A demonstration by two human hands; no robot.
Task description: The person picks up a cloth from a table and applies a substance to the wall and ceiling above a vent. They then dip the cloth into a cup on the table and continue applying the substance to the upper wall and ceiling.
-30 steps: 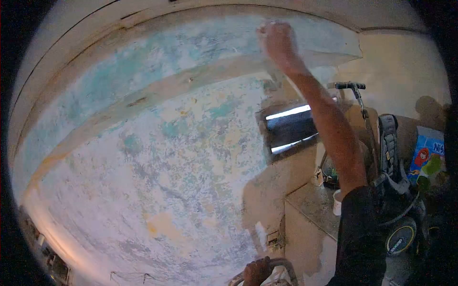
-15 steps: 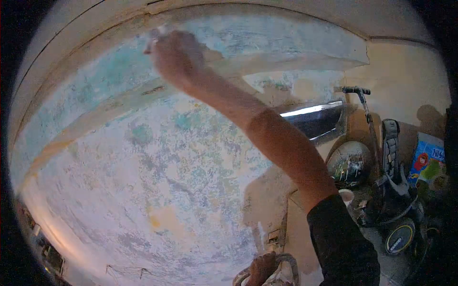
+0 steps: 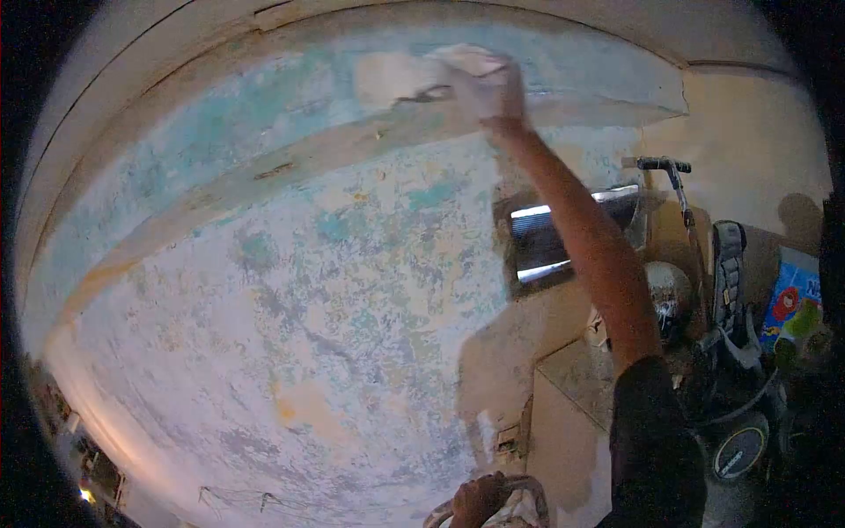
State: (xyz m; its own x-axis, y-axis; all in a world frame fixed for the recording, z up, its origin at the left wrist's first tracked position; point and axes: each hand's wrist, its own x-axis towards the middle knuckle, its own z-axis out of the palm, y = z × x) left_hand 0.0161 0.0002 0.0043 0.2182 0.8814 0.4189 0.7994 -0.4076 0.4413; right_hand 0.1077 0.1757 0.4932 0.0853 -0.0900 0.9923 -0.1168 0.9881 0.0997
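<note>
My right hand (image 3: 495, 95) is raised high against the upper band of the wall. Smeared by motion, its fingers close round a pale, flat piece (image 3: 471, 60), whose kind I cannot tell. Turquoise and whitish paint covers this wall (image 3: 352, 255) in worn patches, with a cream patch (image 3: 387, 77) just left of the hand. A narrow ledge (image 3: 299, 163) runs beneath the upper band. Low in the view, my left hand (image 3: 478, 500) is wrapped round a curved tubular rail (image 3: 535, 495).
To the right of the wall is a small window with slats (image 3: 539, 242). A helmet (image 3: 671, 290), an upright handle (image 3: 664, 165), a dark strap (image 3: 729, 273), a round black speaker-like disc (image 3: 739, 452) and a colourful printed bag (image 3: 790, 295) crowd the right side. A light (image 3: 86, 495) glows at lower left.
My right hand has swept to the right along the upper wall band with the pale piece, uncovering the cream patch. My left hand stays on the rail.
</note>
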